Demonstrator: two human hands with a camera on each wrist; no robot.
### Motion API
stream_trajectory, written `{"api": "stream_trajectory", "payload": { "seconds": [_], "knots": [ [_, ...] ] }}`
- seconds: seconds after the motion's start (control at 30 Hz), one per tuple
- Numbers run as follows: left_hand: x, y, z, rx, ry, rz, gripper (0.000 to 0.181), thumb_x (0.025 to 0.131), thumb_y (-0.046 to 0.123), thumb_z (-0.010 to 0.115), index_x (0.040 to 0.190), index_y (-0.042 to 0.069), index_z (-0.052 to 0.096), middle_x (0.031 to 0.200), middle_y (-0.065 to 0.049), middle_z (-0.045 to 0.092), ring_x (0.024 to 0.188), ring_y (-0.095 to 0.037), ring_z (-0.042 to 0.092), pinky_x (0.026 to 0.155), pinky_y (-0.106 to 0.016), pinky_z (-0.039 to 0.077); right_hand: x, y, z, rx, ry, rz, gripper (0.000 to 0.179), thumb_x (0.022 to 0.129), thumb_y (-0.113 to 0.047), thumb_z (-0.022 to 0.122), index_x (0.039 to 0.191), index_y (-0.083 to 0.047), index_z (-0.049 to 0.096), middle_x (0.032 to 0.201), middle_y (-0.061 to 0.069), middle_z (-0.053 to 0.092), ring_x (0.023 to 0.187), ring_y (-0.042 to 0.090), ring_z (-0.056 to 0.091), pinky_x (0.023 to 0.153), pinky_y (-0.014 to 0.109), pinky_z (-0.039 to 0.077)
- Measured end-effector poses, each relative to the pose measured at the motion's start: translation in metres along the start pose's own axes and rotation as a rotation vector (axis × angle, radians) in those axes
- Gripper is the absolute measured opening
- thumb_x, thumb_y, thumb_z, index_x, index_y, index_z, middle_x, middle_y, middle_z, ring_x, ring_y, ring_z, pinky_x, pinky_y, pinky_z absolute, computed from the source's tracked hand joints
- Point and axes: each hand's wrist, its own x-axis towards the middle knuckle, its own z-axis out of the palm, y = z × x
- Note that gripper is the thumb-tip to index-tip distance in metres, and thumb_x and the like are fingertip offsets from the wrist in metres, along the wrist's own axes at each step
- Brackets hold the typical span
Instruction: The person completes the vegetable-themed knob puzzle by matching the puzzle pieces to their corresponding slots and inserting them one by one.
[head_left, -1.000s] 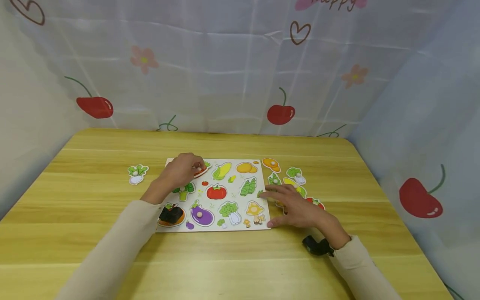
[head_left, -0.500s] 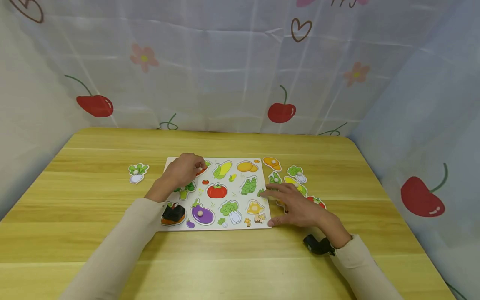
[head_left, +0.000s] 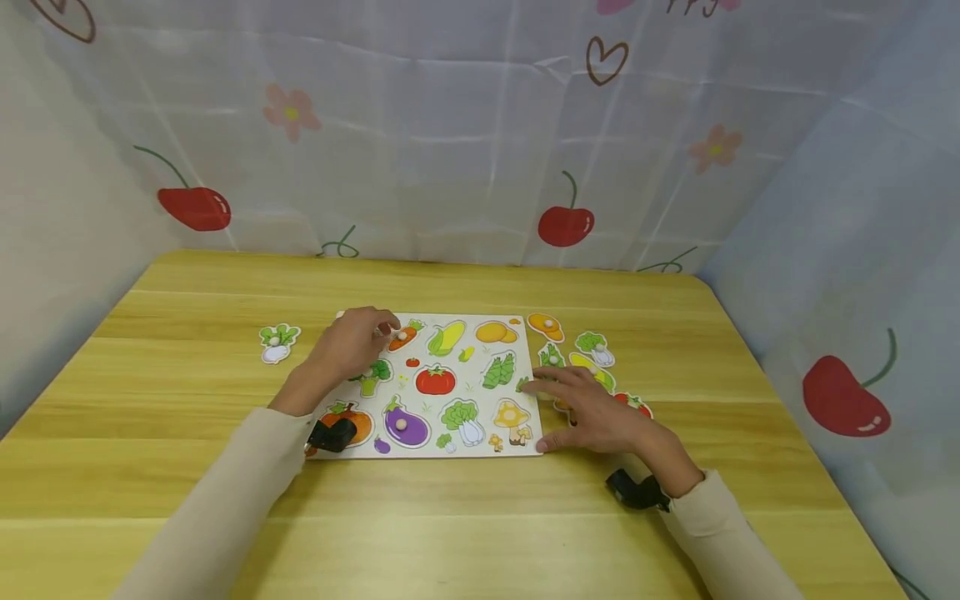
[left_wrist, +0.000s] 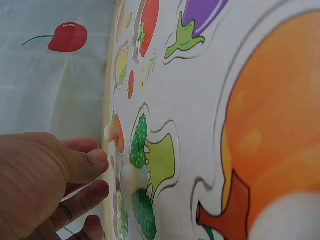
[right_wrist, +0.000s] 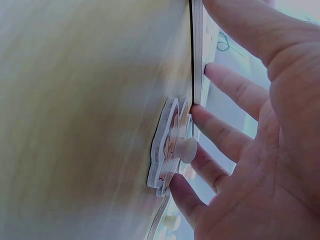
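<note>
A white vegetable puzzle board [head_left: 471,396] lies on the table. My left hand [head_left: 345,346] hovers over its upper left corner, fingers loosely bent and thumb apart from the knob of the carrot piece [head_left: 411,332], which lies in its slot. Broccoli [left_wrist: 162,157], pumpkin [head_left: 363,427] and eggplant [head_left: 415,432] pieces, each with a knob, also sit in the board. My right hand [head_left: 596,412] rests with spread fingers at the board's right edge, thumb at the lower corner. Beneath its palm lies a knobbed piece [right_wrist: 167,145], mostly hidden in the head view.
Right of the board lie loose pieces: a potato [head_left: 545,327], a bok choy [head_left: 595,347], a corn [head_left: 581,361], a green one [head_left: 551,356] and a tomato [head_left: 633,404]. A white turnip-like piece [head_left: 275,354] lies to the left. A printed curtain [head_left: 450,167] hangs behind.
My left fingers have let go of the carrot piece and drawn back slightly left, leaving it flat in its slot. My right hand has stayed at the board's edge.
</note>
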Motion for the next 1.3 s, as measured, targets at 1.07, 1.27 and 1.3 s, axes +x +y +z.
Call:
{"api": "stream_trajectory", "payload": {
  "seconds": [1.07,1.27,1.3],
  "knots": [
    [-0.05,-0.075,-0.04,-0.077,0.171,-0.044,0.026,0.094,0.0,0.058,0.119,-0.003,0.064,0.105,-0.019,0.066,0.084,-0.03,0.056,0.076,-0.041,0.047,0.0,0.003,0.002,-0.008,0.018,-0.02,0.078,0.079,-0.049,0.082,0.144,-0.016,0.053,0.154,0.015,0.043,0.142,0.043,0.032,0.112,0.066,0.025],
    [-0.058,-0.095,-0.05,-0.062,0.218,-0.046,0.024,0.093,-0.003,0.059,0.117,-0.003,0.065,0.104,-0.021,0.066,0.078,-0.028,0.057,0.068,-0.035,0.045,0.0,0.004,0.002,-0.004,0.017,-0.018,0.079,0.079,-0.048,0.082,0.145,-0.016,0.053,0.155,0.015,0.042,0.142,0.043,0.031,0.112,0.067,0.026],
    [-0.058,-0.098,-0.051,-0.056,0.223,-0.045,0.024,0.093,-0.002,0.059,0.116,-0.003,0.065,0.104,-0.022,0.066,0.078,-0.028,0.057,0.067,-0.035,0.044,0.0,0.004,0.002,-0.003,0.017,-0.018,0.079,0.079,-0.048,0.082,0.145,-0.016,0.053,0.155,0.015,0.042,0.142,0.044,0.031,0.111,0.067,0.026]
  ]
}}
